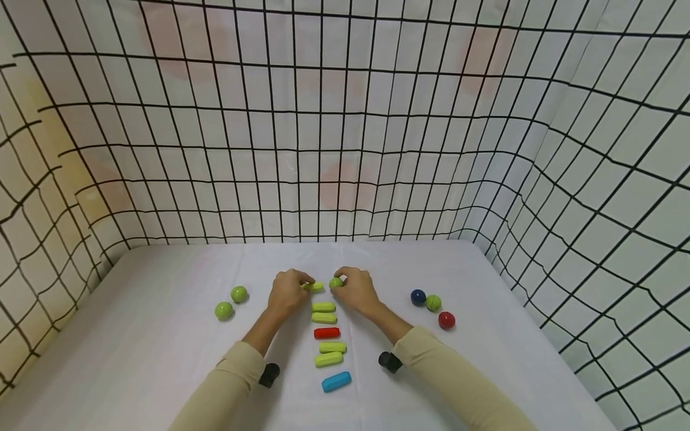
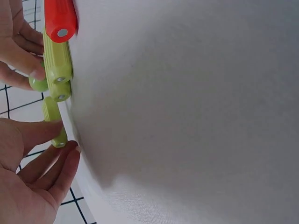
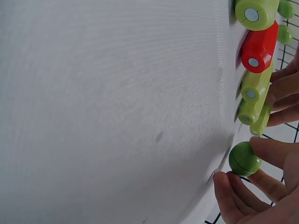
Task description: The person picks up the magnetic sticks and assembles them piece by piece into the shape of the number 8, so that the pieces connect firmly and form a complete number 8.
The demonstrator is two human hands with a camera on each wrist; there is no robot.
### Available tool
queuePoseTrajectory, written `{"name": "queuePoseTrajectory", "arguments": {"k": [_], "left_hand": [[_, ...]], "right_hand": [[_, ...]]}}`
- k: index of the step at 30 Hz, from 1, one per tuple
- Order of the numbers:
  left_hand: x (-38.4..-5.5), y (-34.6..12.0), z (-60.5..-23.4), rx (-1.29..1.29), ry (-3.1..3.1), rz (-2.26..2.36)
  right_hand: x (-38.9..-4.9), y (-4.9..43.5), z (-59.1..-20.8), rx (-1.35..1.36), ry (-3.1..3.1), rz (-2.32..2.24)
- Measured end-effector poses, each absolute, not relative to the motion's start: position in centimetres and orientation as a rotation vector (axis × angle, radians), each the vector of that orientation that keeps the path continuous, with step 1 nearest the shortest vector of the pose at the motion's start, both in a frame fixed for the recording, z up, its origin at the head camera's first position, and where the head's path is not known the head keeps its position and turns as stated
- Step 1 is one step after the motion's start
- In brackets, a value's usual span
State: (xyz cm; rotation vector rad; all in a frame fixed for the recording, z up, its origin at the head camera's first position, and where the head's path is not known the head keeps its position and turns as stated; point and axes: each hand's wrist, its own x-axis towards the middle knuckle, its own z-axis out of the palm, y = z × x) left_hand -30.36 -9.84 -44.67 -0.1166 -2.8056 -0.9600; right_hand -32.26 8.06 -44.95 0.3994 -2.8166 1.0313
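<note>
At the far part of the table, my left hand (image 1: pixel 287 292) pinches a yellow-green magnetic rod (image 1: pixel 317 287) between thumb and fingers. Opposite it, my right hand (image 1: pixel 358 292) holds a green ball (image 1: pixel 336 282) in its fingertips, a short gap from the rod's end. The right wrist view shows the ball (image 3: pixel 245 159) between thumb and fingers, with a thin seam round it. In the left wrist view the held rod (image 2: pixel 52 111) has a metal disc at its end. Closer to me lie a pair of yellow-green rods (image 1: pixel 323 307) and a red rod (image 1: pixel 326 333).
Further down the column are another pair of yellow-green rods (image 1: pixel 332 347) and a blue rod (image 1: pixel 336 382). Two green balls (image 1: pixel 239 294) sit on the left. On the right are a dark blue ball (image 1: pixel 418 297), a green ball (image 1: pixel 433 303) and a red ball (image 1: pixel 446 321). Black netting (image 1: pixel 302 149) surrounds the table.
</note>
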Motion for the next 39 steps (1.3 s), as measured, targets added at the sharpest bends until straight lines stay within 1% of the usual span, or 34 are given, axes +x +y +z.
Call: {"name": "queuePoseTrajectory", "arguments": {"k": [18, 30, 39], "left_hand": [[-30.57, -9.21, -44.48, -0.113, -2.780, -1.002], [-30.60, -9.10, -44.60, -0.117, -2.761, -1.003], [-30.77, -9.40, -44.66, -0.111, -2.748, -0.998]], "right_hand": [[-32.40, 7.51, -44.95, 0.366, -2.842, 1.031], [-32.34, 7.98, -45.48, 0.426, -2.821, 1.029], [-32.56, 8.19, -45.63, 0.415, -2.812, 1.054]]}}
